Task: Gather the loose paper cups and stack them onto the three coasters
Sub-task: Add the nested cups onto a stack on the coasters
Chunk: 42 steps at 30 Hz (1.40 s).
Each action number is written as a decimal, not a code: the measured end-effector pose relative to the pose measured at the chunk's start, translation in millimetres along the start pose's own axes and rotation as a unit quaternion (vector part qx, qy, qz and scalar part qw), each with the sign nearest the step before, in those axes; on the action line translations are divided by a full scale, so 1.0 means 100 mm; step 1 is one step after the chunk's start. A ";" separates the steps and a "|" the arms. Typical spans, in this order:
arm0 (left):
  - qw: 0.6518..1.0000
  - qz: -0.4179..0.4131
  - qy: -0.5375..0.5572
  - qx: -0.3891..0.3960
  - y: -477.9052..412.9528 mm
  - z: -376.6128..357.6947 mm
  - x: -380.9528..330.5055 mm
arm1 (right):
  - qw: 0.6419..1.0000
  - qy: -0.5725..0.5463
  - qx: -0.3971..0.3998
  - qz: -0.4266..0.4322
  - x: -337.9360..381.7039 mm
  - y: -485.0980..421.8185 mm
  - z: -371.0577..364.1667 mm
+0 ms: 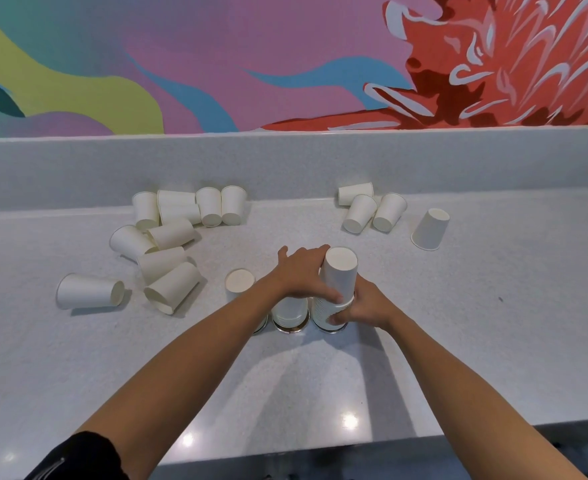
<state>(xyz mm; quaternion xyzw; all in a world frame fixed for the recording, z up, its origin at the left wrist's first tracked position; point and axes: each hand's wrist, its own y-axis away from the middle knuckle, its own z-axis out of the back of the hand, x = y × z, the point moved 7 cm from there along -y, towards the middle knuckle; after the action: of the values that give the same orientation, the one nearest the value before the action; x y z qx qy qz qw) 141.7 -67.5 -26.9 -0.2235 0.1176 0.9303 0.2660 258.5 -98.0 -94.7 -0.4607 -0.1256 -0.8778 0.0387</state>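
Note:
Three stacks of upturned white paper cups stand side by side on round coasters with shiny rims (pixel 287 329). The left stack (pixel 240 281) stands free. My left hand (pixel 297 276) lies over the middle stack (pixel 289 315), its thumb and index finger round the top cup (pixel 340 271) of the taller right stack. My right hand (pixel 363 306) grips the lower part of that right stack (pixel 323 313) from the right, fingertips near its base. Several loose cups (pixel 168 244) lie on their sides at the left, and three more (pixel 368 207) at the back right.
A single cup (pixel 90 291) lies on its side far left. Another cup (pixel 430 229) sits upside down at the right. The pale counter (pixel 493 323) has a raised back ledge (pixel 285 164) below a painted wall, and its front edge runs close below my forearms.

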 end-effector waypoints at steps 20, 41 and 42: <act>0.998 -0.002 0.007 0.056 0.05 0.16 0.11 | 0.993 0.076 0.060 -0.061 -0.13 -0.05 0.19; 0.970 0.085 0.227 0.013 -1.09 0.31 0.95 | 0.876 0.445 -0.152 -0.106 0.01 -1.59 1.40; 0.969 0.086 0.232 0.019 -1.16 0.29 0.96 | 0.875 0.447 -0.148 -0.113 -0.02 -1.68 1.43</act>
<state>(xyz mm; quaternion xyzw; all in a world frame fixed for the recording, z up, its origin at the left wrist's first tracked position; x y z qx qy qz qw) 122.0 81.3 -59.7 -0.4170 0.2126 0.8701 0.1544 342.7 101.0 -49.5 -0.0020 -0.0147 -0.9969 -0.0772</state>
